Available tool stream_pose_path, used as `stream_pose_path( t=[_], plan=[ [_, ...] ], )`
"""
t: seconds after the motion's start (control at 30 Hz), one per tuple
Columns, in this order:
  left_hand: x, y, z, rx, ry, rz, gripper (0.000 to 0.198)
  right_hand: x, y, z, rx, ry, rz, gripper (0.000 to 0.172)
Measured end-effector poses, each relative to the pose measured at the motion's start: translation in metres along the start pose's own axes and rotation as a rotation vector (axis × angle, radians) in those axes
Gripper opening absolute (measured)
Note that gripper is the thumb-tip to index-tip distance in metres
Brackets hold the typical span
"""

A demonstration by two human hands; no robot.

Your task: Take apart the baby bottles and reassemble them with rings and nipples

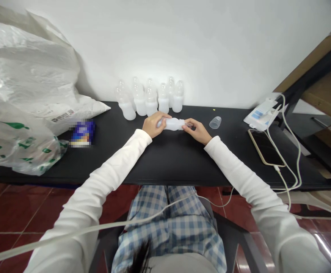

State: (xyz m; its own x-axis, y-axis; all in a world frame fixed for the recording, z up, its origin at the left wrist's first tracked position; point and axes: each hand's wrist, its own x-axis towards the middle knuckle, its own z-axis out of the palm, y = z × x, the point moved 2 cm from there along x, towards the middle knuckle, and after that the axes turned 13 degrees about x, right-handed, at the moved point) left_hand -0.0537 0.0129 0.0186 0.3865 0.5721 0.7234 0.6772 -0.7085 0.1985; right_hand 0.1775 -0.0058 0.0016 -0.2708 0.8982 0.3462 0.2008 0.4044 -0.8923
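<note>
A white baby bottle (173,124) lies sideways between my hands, just above the black table. My left hand (154,124) is wrapped round its base end. With closed fingers, my right hand (197,131) grips the collar end, where a clear nipple partly shows between the fingers. To the right of that hand, a clear bottle cap (215,122) rests on the table. Behind my hands stand several white baby bottles (163,99) with clear domed caps, grouped near the wall.
Large white plastic bags (25,76) fill the left side, with a blurred blue packet (82,133) beside them. At right lie a phone (266,148) on a white cable (298,151) and a white-and-blue package (260,114). The black table (168,163) ends before my lap.
</note>
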Motion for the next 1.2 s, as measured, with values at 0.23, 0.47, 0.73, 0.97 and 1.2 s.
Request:
stream_pose_path(
  t=[0.23,0.47,0.73,0.97,1.2],
  plan=[
    [0.003,0.003,-0.007,-0.068,-0.066,-0.092,0.035,-0.003,-0.006,0.004,0.023,-0.063,-0.025,0.044],
    [0.002,-0.008,0.013,-0.246,-0.183,-0.372,0.035,-0.005,-0.02,0.004,-0.601,-0.184,-0.253,0.022],
    [0.001,-0.01,0.018,-0.303,-0.181,-0.425,0.034,-0.006,-0.023,0.004,-0.778,-0.137,-0.302,0.046],
    [0.0,-0.006,0.013,-0.283,-0.175,-0.388,0.034,-0.005,-0.019,-0.004,-0.792,-0.136,-0.181,0.042],
    [0.001,-0.005,0.011,-0.23,-0.175,-0.452,0.031,-0.004,-0.019,-0.002,-0.726,-0.146,-0.228,0.037]
  ],
)
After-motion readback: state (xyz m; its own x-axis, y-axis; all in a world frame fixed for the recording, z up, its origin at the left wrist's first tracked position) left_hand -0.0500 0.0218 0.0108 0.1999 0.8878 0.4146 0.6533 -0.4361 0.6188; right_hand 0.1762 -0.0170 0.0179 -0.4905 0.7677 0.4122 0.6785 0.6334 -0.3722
